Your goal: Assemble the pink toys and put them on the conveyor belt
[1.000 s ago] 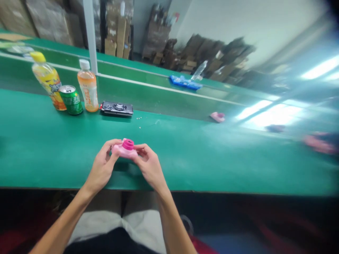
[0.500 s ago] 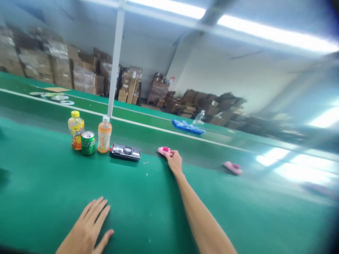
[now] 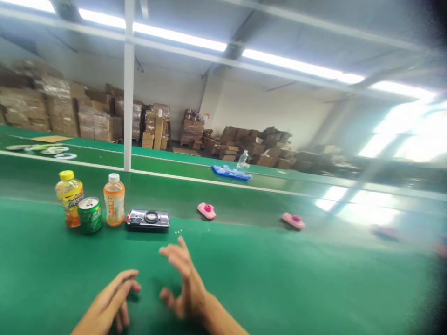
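Well, both hands look free, with nothing that I can see in them. The left hand (image 3: 111,302) has its fingers a bit bent, and the right hand (image 3: 185,279) has its fingers spread, above the green counter (image 3: 272,279). A yellow-capped bottle (image 3: 70,197), a green can (image 3: 90,216), an orange bottle (image 3: 114,202) and a dark phone (image 3: 146,219) sit together near the back edge, maybe so no arm bumps them. The pink toy camera (image 3: 206,212) lies on the belt (image 3: 247,204), just past that edge. Another pink toy (image 3: 293,221) lies well apart from it, maybe so they don't knock. The camera is pale pink and chunky, with a round, darker pink lens facing up.
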Motion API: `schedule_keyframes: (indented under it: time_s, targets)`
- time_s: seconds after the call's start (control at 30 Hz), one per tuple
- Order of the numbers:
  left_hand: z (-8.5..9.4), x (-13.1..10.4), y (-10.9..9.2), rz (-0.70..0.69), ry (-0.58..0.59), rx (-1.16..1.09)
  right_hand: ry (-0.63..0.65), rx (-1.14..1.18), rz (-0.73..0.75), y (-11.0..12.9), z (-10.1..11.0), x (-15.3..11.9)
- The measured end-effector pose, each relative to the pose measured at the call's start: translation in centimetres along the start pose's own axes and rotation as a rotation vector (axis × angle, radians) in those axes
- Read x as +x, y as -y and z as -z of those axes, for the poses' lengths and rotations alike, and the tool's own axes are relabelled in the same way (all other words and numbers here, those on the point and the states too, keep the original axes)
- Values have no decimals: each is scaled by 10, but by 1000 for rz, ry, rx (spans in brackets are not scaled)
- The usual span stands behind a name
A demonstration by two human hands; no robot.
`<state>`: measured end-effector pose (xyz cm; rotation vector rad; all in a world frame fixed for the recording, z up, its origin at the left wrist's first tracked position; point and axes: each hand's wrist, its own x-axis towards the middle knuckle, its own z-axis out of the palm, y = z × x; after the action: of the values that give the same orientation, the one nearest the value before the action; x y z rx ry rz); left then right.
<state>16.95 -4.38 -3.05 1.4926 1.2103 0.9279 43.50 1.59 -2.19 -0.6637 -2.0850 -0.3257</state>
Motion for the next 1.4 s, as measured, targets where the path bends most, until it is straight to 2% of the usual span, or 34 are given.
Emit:
schedule_keyframes:
  time_s: [0.07, 0.1, 0.17, 0.23, 0.33, 0.43, 0.6, 0.77, 0.9, 1.13, 1.27, 1.4]
  targets:
    - [-14, 29, -23, 51, 73, -221, 102, 69, 300, 26, -6, 1]
    - [-23, 43, -29, 63, 115, -310, 133, 74, 353, 30, -6, 3]
    - [-42, 70, -33, 87, 180, -440, 149, 49, 304, 24, -4, 9]
    - [-58, 90, -27, 94, 217, -466, 126, 34, 262, 8, -2, 14]
    - [-67, 104, -15, 86, 201, -453, 121, 12, 297, -10, -4, 19]
    - [-64, 104, -11, 91, 137, -464, 144, -6, 313, -12, -11, 20]
    - [-61, 105, -17, 137, 50, -545, 126, -45, 319, -4, -17, 25]
    - [-55, 102, -29, 107, 56, -580, 110, -60, 352, 1, -15, 26]
    - [-47, 92, -37, 28, 55, -522, 118, -27, 272, 4, -13, 24]
    - [-50, 90, -28, 16, 199, -450, 105, -27, 136, 7, -3, 23]
    - [-50, 97, -24, 1, 185, -473, 83, 4, 91, 9, -3, 25]
    - [-48, 100, -24, 17, 120, -502, 66, 11, 88, 9, -6, 23]
